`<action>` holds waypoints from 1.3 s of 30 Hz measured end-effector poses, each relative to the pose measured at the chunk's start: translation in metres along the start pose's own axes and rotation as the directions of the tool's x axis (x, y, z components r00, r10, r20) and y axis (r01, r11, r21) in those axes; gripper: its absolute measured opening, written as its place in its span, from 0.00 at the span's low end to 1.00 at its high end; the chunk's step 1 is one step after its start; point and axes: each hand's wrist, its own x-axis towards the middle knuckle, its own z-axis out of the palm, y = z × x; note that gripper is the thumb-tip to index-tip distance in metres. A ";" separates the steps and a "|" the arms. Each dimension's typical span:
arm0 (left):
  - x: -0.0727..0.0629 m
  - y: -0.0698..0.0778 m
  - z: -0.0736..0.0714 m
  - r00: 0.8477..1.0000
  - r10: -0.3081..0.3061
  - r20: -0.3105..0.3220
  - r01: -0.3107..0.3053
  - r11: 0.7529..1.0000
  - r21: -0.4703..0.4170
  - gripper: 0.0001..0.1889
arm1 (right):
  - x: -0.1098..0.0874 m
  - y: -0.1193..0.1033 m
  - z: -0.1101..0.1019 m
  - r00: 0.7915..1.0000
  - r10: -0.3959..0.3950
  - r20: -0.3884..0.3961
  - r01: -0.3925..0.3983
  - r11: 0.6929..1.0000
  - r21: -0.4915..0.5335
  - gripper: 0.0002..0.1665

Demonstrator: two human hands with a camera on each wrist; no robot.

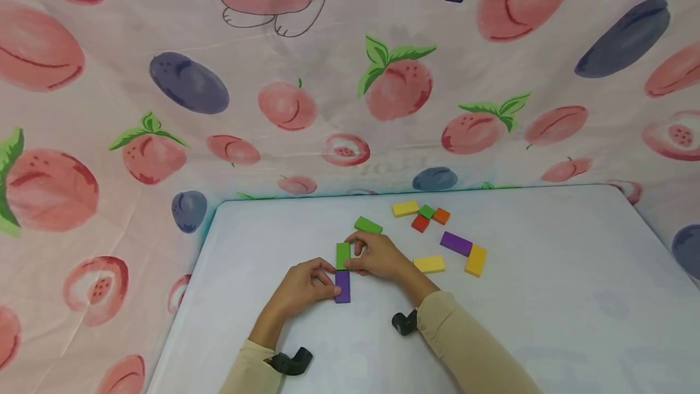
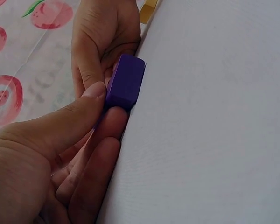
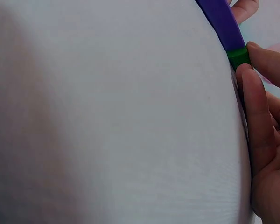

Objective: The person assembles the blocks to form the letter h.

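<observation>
Two rectangular blocks lie end to end in a line on the white table: a green block (image 1: 343, 256) on the far side and a purple block (image 1: 342, 287) nearer me. My left hand (image 1: 306, 284) holds the purple block from its left, thumb and fingertips against it. In the left wrist view the thumb (image 2: 70, 116) meets the side of that purple block (image 2: 126, 81). My right hand (image 1: 380, 257) pinches the green block between thumb and index finger. Only an end of this green block (image 3: 239, 58) shows in the right wrist view, between the fingertips.
Another green block (image 1: 369, 225) lies just beyond the right hand. Farther right are yellow blocks (image 1: 429, 264), a purple block (image 1: 456, 244), an orange-yellow block (image 1: 476, 261), and small green, red (image 1: 420, 223) and orange pieces. A fruit-patterned cloth (image 1: 306, 78) hangs behind the table (image 1: 547, 321).
</observation>
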 end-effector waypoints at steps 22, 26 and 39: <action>-0.001 0.000 -0.001 1.000 0.004 0.020 -0.004 1.000 -0.013 0.19 | -0.003 -0.006 -0.003 1.000 0.001 0.011 0.000 0.998 -0.061 0.31; -0.001 0.001 -0.001 1.000 0.005 0.025 -0.005 1.000 -0.006 0.19 | -0.004 -0.005 -0.003 1.000 0.007 0.020 -0.006 0.999 -0.041 0.31; 0.001 0.003 -0.001 1.000 0.009 0.028 -0.008 1.000 -0.010 0.21 | -0.002 -0.002 -0.006 0.999 -0.016 0.041 0.017 1.000 -0.015 0.31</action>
